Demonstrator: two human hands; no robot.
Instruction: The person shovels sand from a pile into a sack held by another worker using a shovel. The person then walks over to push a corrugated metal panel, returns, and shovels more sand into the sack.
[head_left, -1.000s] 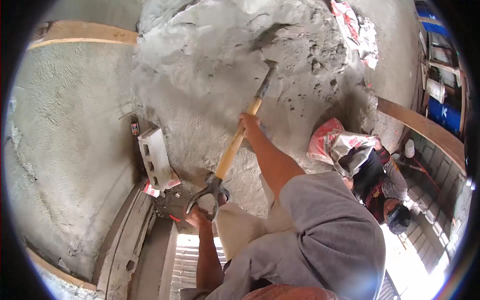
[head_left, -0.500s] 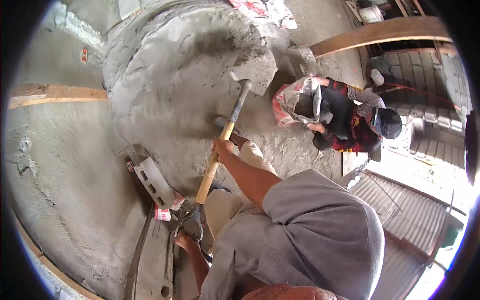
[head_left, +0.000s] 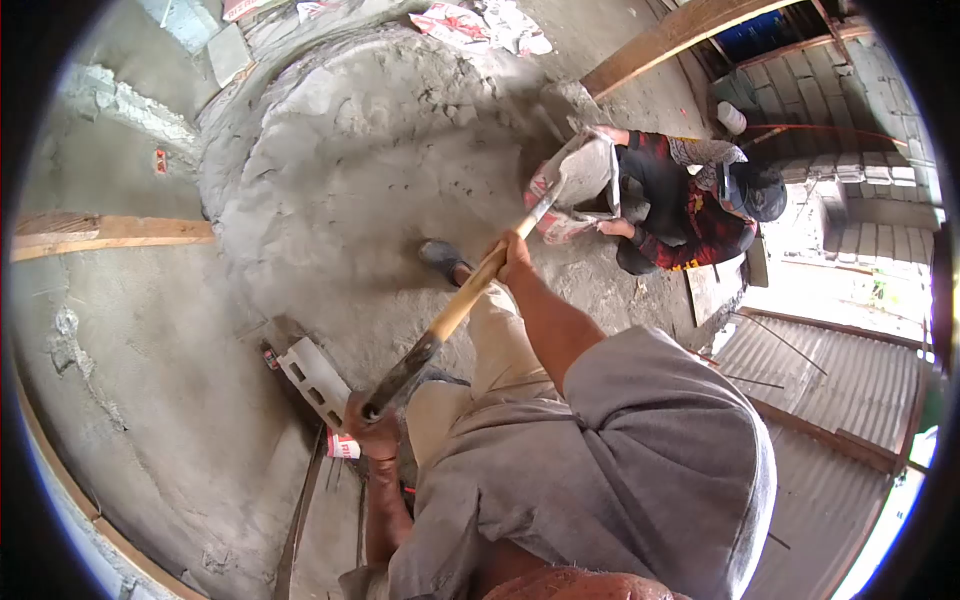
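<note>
A wooden-shafted shovel slants up to the right across my front. My left hand is closed around its grip end, low on the left. Farther up, my right hand wraps around the shaft near the metal socket. The blade end reaches the mouth of a red and white sack; where blade and sack overlap, I cannot tell how much the blade carries. A crouching co-worker in a cap and dark patterned top holds the sack's rim with both hands.
Grey wet mortar spreads over the floor ahead of my feet. A hollow concrete block stands at the left. Wooden beams cross both sides. Crumpled sacks lie at the back; corrugated sheets are at right.
The shovel blade has swung right, from above the mortar to the sack's mouth. Both my hands have risen with the shovel, the right one moving rightward. The co-worker still holds the sack.
</note>
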